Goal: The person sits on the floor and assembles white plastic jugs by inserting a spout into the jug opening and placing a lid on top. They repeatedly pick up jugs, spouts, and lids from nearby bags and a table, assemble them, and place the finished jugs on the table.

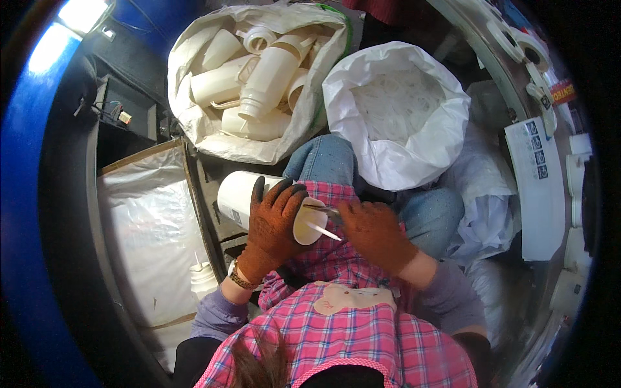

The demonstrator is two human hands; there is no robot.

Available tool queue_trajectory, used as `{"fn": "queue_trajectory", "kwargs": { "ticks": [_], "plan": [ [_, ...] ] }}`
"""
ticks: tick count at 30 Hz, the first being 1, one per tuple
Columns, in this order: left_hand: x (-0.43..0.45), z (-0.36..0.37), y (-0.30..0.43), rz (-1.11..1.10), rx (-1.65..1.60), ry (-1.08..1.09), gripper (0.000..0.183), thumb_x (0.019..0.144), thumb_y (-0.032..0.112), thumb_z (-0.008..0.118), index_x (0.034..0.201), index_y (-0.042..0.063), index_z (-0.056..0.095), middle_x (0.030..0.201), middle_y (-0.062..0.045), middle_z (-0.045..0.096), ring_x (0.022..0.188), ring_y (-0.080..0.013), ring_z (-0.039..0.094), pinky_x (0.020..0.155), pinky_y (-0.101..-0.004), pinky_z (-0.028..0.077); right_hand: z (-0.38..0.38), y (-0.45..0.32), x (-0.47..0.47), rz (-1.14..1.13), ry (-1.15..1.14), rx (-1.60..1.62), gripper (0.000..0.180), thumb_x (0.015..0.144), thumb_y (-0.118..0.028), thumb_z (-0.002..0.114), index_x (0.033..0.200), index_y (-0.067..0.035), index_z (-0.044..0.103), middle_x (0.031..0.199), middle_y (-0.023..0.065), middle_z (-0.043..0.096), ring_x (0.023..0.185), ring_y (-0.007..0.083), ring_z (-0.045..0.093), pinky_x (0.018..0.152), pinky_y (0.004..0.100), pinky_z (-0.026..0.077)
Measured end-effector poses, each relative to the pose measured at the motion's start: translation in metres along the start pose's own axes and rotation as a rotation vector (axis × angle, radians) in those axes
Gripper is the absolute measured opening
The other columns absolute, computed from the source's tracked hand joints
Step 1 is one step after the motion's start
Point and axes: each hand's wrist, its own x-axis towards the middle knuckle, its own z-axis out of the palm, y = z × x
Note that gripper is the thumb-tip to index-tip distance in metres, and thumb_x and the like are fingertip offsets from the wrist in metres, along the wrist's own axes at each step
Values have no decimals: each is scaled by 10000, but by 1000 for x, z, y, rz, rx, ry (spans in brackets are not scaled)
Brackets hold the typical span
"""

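My left hand [272, 225], in a brown work glove with dark fingertips, grips a white plastic container [234, 196] lying on its side over my lap. Its round mouth faces my right hand, and a thin white plastic stem [324, 231] sticks out of it. My gloved right hand [376, 235] is closed around a small metal tool [320, 208], whose narrow tip reaches the rim of the mouth. The glove hides the handle, so I cannot tell whether it is a knife or cutters.
Ahead stands a woven sack [262, 154] of cream plastic jugs [272, 72]. Right of it, a white sack [339, 111] holds clear plastic scraps [400, 104]. A film-lined box [145, 233] lies left, with a ridged white plastic piece [203, 279] in it. White parts [576, 194] line the right-hand ledge.
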Motion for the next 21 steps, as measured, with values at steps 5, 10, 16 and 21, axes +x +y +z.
{"fn": "queue_trajectory", "kwargs": {
  "ticks": [5,10,16,21],
  "plan": [
    [-14,13,9,-61,70,83,751,571,369,853,1193,58,572,1238,-131,594,1229,-352,515,1082,-572,290,-14,-6,-20,97,-235,224,236,886,-219,576,1031,-36,545,778,142,647,746,312,657,607,427,502],
    [-18,-3,-12,-54,113,210,686,646,358,823,1189,31,562,1256,-144,596,1248,-356,516,1110,-586,254,34,0,-47,-26,189,59,372,962,-242,491,1228,18,501,956,220,639,848,355,645,700,434,525],
    [-6,-5,-29,50,114,488,472,809,322,711,1161,57,542,1274,-127,602,1272,-357,510,1144,-616,191,98,-61,14,-1,1022,-2073,471,1011,-344,483,1380,-53,449,1278,183,548,1069,347,603,849,468,531],
    [1,-7,-55,74,235,572,441,887,379,620,1184,63,540,1277,-123,608,1281,-338,509,1141,-606,219,92,-86,56,-116,1043,-2244,403,992,-441,501,1183,-101,602,960,79,627,762,162,627,625,305,539]
  ]
}}
